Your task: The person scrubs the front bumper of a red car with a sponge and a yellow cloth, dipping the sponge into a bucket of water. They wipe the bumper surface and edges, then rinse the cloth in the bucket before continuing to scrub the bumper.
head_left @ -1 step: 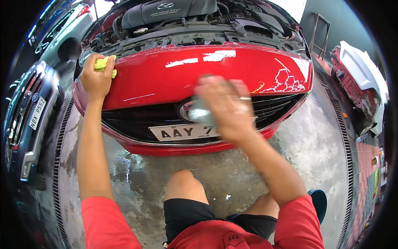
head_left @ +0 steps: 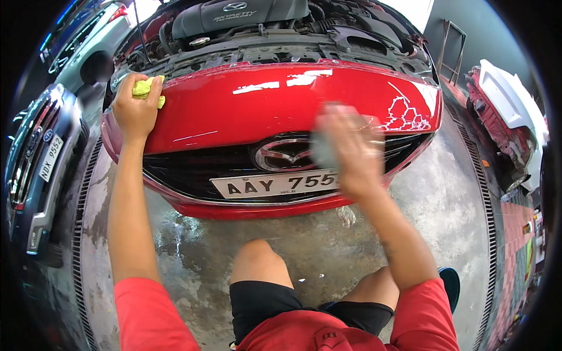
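My left hand (head_left: pixel 136 107) is closed round a crumpled yellow-green cloth (head_left: pixel 142 88) at the upper left corner of a car's glossy red front bumper (head_left: pixel 216 114). Over the right part of the bumper, by the black grille (head_left: pixel 193 167), is my right hand (head_left: pixel 354 146), smeared by motion. A pale grey-blue thing (head_left: pixel 324 147) shows under its fingers, too blurred to name. Just left of that hand sits the chrome emblem (head_left: pixel 284 155), partly covered. Below it is the white licence plate (head_left: pixel 263 185), its right end hidden by my hand.
Behind the bumper lies the open engine bay with a dark engine cover (head_left: pixel 240 17). A dark car (head_left: pixel 44 164) stands at the left. At the right is a removed red and white body part (head_left: pixel 509 111). A dark teal bucket (head_left: pixel 449 286) stands by my right elbow.
My right hand has moved to the right with the pale thing, uncovering most of the emblem and more of the plate. My left hand stays in place on the cloth.
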`<state>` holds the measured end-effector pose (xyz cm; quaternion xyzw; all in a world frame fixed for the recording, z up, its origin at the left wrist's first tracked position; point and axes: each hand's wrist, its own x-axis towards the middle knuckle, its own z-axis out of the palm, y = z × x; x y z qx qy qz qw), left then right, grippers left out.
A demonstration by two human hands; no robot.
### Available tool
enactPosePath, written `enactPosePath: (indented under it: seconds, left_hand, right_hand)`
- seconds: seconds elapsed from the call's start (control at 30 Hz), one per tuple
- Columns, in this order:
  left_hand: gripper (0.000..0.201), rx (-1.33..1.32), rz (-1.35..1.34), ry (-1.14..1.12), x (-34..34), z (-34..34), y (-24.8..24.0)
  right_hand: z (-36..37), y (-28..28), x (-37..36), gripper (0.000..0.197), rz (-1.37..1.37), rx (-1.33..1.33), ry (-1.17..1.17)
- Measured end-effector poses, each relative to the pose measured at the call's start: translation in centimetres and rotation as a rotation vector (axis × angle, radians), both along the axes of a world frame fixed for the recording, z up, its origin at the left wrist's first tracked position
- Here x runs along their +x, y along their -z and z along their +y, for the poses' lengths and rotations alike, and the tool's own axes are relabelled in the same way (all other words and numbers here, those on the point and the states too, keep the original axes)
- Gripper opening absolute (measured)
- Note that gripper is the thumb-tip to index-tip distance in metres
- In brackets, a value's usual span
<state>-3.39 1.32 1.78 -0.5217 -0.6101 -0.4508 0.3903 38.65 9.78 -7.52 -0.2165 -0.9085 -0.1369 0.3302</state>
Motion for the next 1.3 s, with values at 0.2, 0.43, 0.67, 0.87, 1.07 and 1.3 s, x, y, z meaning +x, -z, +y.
enactPosePath:
  seconds: [0.2,0.43,0.67,0.87,1.07,1.3]
  left_hand:
    - [0.026,0.023,-0.01,0.05,1.6,2.1,0.5]
    - [0.024,-0.014,-0.009,0.049,1.4,1.8,1.5]
    - [0.022,-0.041,-0.023,0.053,1.4,1.5,0.3]
    - [0.023,-0.058,-0.058,0.041,1.0,1.5,0.8]
    - [0.026,-0.072,-0.022,-0.011,-1.3,0.3,0.4]
    - [0.027,-0.09,-0.1,0.039,1.3,2.1,1.1]
  right_hand:
    - [6.2,0.5,11.6,0.052,0.28,0.125,0.354]
    - [-2.1,-1.3,-5.5,0.06,0.131,-0.005,-0.011]
    - [10.1,-1.2,18.7,0.045,0.373,-0.079,0.57]
    - [1.5,1.4,3.5,0.068,0.368,-0.062,0.28]
    - [0.3,1.5,3.9,0.07,0.238,-0.042,0.058]
    - [7.4,2.6,16.1,0.066,0.467,0.05,0.327]
